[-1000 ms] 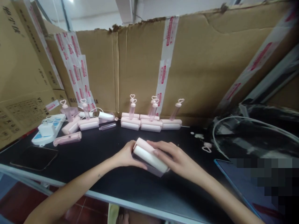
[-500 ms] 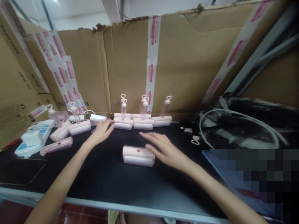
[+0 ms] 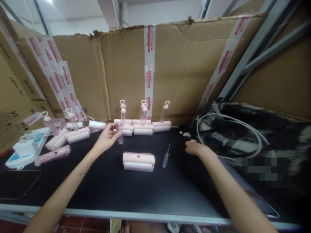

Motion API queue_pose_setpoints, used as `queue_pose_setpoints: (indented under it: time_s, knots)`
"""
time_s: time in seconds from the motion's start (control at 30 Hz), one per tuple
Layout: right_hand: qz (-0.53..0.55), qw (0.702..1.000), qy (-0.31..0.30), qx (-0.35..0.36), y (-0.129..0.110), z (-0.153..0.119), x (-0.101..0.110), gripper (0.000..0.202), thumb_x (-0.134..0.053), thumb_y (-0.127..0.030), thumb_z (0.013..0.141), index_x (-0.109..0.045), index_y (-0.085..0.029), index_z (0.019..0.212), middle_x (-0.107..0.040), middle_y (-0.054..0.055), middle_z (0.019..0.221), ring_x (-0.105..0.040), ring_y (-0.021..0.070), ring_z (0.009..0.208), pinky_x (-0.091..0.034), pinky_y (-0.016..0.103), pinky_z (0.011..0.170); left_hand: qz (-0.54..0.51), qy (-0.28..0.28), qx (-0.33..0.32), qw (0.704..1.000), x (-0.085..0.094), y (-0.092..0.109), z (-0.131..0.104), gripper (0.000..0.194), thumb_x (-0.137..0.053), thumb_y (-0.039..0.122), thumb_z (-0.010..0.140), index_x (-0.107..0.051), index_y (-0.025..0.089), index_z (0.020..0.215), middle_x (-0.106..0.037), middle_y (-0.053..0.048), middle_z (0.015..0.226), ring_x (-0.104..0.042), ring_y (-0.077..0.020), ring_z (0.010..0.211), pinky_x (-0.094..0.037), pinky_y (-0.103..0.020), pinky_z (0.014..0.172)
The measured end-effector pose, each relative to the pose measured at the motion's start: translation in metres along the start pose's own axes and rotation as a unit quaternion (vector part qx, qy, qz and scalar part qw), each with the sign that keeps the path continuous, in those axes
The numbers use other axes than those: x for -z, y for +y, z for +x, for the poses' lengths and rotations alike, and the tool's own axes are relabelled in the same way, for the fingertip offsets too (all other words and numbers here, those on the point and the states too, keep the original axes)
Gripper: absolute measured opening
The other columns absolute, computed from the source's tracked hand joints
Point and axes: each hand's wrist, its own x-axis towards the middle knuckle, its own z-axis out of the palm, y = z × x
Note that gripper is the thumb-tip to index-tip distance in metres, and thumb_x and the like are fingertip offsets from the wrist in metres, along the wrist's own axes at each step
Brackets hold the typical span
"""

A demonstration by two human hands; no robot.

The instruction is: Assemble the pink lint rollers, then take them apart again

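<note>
My left hand [image 3: 109,137] pinches a clear pinkish tube [image 3: 120,133], held upright in front of the row of pink devices. My right hand [image 3: 194,148] is curled low over the table at the right, beside some small white parts [image 3: 186,134]. Its fingertips are mostly hidden, and I cannot make out what they hold. Between the hands lies a pink cylindrical device [image 3: 138,160] with a white lower part and a round hole on top. A small screwdriver [image 3: 165,160] with a clear handle rests to its right.
Several pink devices [image 3: 143,129] with heart-topped tubes stand along the cardboard wall [image 3: 175,71]. At the left are a pink casing [image 3: 52,155], a white power strip [image 3: 26,152] and a dark phone [image 3: 19,184]. A coiled white cable [image 3: 228,115] lies on black plastic at the right.
My left hand has picked up a clear tube. My right hand has moved right, from beside the front device to the small parts, uncovering the screwdriver. The view has shifted slightly.
</note>
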Motion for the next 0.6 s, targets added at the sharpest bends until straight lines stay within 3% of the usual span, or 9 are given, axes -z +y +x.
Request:
queue_pose_setpoints:
  time_s: [0.07,0.17,0.3,0.37,0.47,0.53,0.6]
  knots:
    - [-0.021,0.999,-0.039,-0.009,-0.004,0.002,-0.004,0.032,-0.054,-0.031,0.088,-0.053,-0.016,0.116,-0.056,0.008,0.116,-0.058,0.0199,0.097,-0.050,0.040,0.080,-0.245,-0.024,-0.026,0.969,-0.013,0.024,-0.008,0.033,-0.051,0.032,0.085,-0.038,0.017,0.112,-0.059,-0.013,0.113,-0.065,-0.0200,0.092,-0.052,-0.036,0.080]
    - [-0.034,0.997,-0.066,0.014,-0.008,0.000,-0.004,0.030,-0.052,-0.032,0.089,-0.054,-0.016,0.114,-0.057,0.007,0.113,-0.059,0.0187,0.095,-0.051,0.039,0.079,-0.388,-0.056,-0.037,0.919,-0.031,0.050,-0.020,0.035,-0.059,0.030,0.082,-0.039,0.018,0.109,-0.063,-0.010,0.103,-0.064,-0.0202,0.094,-0.050,-0.037,0.084]
    - [-0.017,0.995,-0.043,0.086,-0.006,-0.006,0.001,0.016,-0.061,-0.017,0.079,-0.059,-0.013,0.094,-0.063,0.004,0.085,-0.059,0.0143,0.073,-0.048,0.028,0.064,-0.342,-0.090,-0.036,0.935,-0.044,0.058,-0.029,0.031,-0.059,0.027,0.082,-0.043,0.019,0.107,-0.062,-0.008,0.099,-0.060,-0.0209,0.102,-0.047,-0.035,0.086]
    - [0.003,0.993,-0.002,0.122,-0.003,-0.008,0.006,0.015,-0.059,-0.010,0.072,-0.058,-0.014,0.086,-0.060,0.002,0.073,-0.057,0.0144,0.065,-0.043,0.025,0.057,-0.307,-0.098,-0.038,0.946,-0.045,0.054,-0.030,0.031,-0.058,0.027,0.083,-0.044,0.020,0.110,-0.061,-0.008,0.102,-0.059,-0.0210,0.103,-0.047,-0.034,0.086]
    - [0.034,0.982,0.074,0.169,-0.003,-0.014,0.018,0.014,-0.050,-0.011,0.075,-0.056,-0.016,0.087,-0.057,0.002,0.072,-0.055,0.0152,0.066,-0.041,0.025,0.058,-0.294,-0.091,-0.042,0.951,-0.046,0.048,-0.028,0.034,-0.058,0.028,0.083,-0.042,0.020,0.111,-0.060,-0.008,0.103,-0.059,-0.0205,0.102,-0.047,-0.034,0.085]
    - [0.099,0.959,0.155,0.216,-0.009,-0.023,0.028,0.016,-0.047,-0.018,0.081,-0.054,-0.016,0.095,-0.056,0.002,0.073,-0.054,0.0152,0.065,-0.042,0.026,0.060,-0.298,-0.084,-0.041,0.950,-0.045,0.045,-0.027,0.035,-0.058,0.029,0.083,-0.040,0.020,0.112,-0.059,-0.008,0.102,-0.059,-0.0204,0.101,-0.047,-0.034,0.085]
    - [0.196,0.909,0.240,0.279,-0.020,-0.035,0.037,0.019,-0.047,-0.028,0.085,-0.054,-0.017,0.098,-0.056,0.003,0.075,-0.053,0.0154,0.065,-0.043,0.027,0.061,-0.297,-0.079,-0.042,0.951,-0.044,0.044,-0.025,0.036,-0.057,0.028,0.083,-0.039,0.020,0.112,-0.059,-0.007,0.101,-0.060,-0.0201,0.100,-0.047,-0.033,0.084]
